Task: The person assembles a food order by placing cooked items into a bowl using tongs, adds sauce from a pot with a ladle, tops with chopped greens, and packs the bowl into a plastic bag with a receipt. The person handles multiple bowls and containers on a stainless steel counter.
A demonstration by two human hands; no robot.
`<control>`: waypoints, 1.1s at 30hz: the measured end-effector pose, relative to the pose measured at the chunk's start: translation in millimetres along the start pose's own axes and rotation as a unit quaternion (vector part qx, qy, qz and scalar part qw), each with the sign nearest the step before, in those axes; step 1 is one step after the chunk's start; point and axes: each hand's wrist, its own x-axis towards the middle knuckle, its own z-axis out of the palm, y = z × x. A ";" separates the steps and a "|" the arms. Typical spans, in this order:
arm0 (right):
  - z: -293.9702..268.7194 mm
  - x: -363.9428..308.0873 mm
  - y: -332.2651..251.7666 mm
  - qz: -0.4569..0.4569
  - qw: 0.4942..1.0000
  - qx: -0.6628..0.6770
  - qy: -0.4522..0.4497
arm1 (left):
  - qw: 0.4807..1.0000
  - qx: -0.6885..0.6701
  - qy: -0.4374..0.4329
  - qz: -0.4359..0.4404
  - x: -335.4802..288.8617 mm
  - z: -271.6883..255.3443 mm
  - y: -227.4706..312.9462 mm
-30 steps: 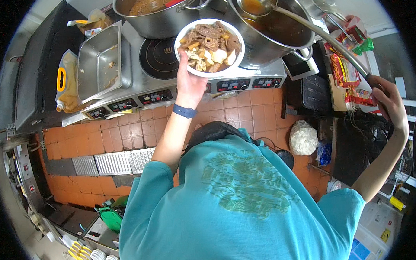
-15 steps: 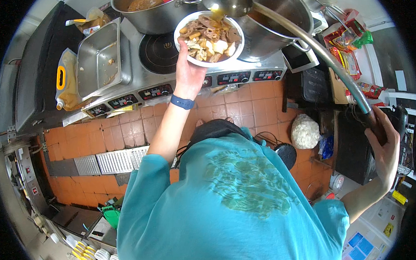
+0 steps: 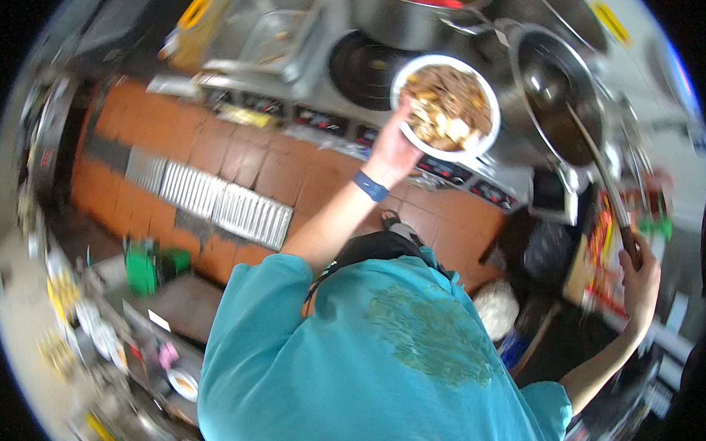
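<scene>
In my left hand is a white round bowl, held by its near left side over the stove's front. Sliced brown meat and pale chunks fill it. My right hand is wrapped round the dark end of a long-handled ladle. The ladle's metal cup is down inside the large steel stockpot at the right, which holds dark liquid. Motion blurs much of the picture.
A second stockpot with a red utensil stands at the back. Left of a round black hob lie a steel pan and a yellow-handled jug. A white bag sits on the tiled floor at right.
The ladle's cup has gone from above the bowl into the right stockpot. My view has turned, so the stove and bowl appear shifted. The left hand still holds the bowl.
</scene>
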 end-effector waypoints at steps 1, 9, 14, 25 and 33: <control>14.7 51.5 7.4 -0.003 0.999 -0.048 0.009 | 0.998 -0.005 0.046 0.032 11.1 -6.0 -16.1; 177.5 438.0 -36.3 -0.410 0.908 0.043 -0.069 | 0.966 0.014 0.000 0.260 95.8 -50.5 -95.7; 271.3 526.5 -134.2 -0.517 0.850 0.082 -0.047 | 0.921 0.022 0.180 0.346 87.1 -85.1 -102.5; 346.6 357.7 -225.3 -0.621 0.714 0.290 -0.142 | 0.826 -0.010 0.248 0.505 -114.4 -98.5 -106.8; 397.6 18.9 -361.5 -0.438 0.430 0.335 -0.714 | 0.748 -0.026 0.353 0.562 -283.3 -108.7 -135.0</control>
